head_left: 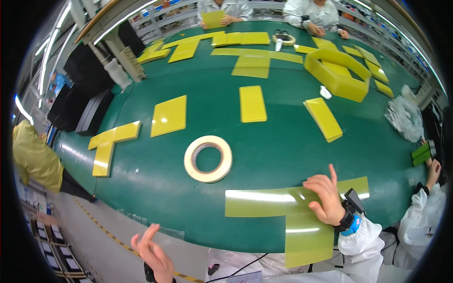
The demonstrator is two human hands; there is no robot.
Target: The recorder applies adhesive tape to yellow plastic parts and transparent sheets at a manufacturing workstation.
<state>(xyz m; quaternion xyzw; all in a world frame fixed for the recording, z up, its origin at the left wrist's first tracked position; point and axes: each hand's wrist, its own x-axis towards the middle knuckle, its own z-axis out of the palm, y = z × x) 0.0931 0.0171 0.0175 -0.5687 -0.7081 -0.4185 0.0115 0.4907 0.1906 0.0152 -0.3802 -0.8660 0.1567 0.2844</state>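
A thin, glossy, see-through yellow T-shaped sheet (pixel 309 236) lies at the table's near edge, its stem hanging over the rim. Over its crossbar is my right hand (pixel 327 197), fingers spread and the index finger raised; whether the palm presses on the sheet I cannot tell. At the lower left, my left hand (pixel 153 252) hovers beyond the table edge, empty, with its fingers apart. A cream roll of tape (pixel 189 160) lies flat between the hands, farther in. Behind it sit a yellow rectangular stack (pixel 169 116), a narrower yellow stack (pixel 253 104) and a slanted yellow stack (pixel 323 119).
Thick yellow T-shaped pieces (pixel 107 146) lie at the left on the green table (pixel 141 198). A yellow many-sided ring (pixel 337 82) stands at the far right, near a clear plastic bag (pixel 405 114). Two people work opposite; another person's hand (pixel 433 170) holds something green at the right.
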